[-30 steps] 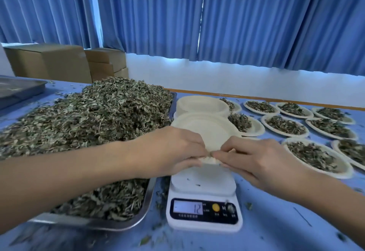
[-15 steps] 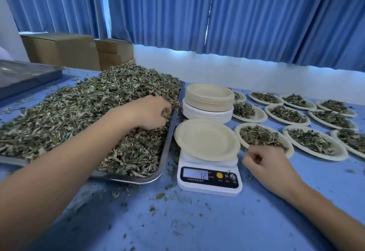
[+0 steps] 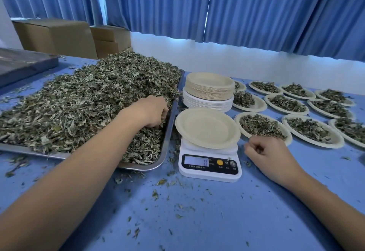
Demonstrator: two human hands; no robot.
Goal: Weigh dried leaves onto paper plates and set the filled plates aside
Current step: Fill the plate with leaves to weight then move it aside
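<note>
An empty paper plate (image 3: 207, 127) sits on the white digital scale (image 3: 210, 166) at the centre. Left of it, a big heap of dried leaves (image 3: 83, 102) fills a metal tray (image 3: 167, 132). My left hand (image 3: 152, 111) is dug into the leaves near the tray's right edge, fingers curled around a clump. My right hand (image 3: 266, 152) rests as a loose fist on the blue table, just right of the scale, with nothing visible in it. A stack of empty plates (image 3: 209, 90) stands behind the scale.
Several filled plates (image 3: 262, 127) cover the table to the right, the nearest touching distance from my right hand. Cardboard boxes (image 3: 57, 35) and a second metal tray (image 3: 23, 65) are at the back left. Leaf crumbs litter the blue table (image 3: 197, 211) in front.
Both hands let go of the plate, which now lies on the scale. My left hand went into the leaf heap and has sunk deeper; my right hand rests beside the scale.
</note>
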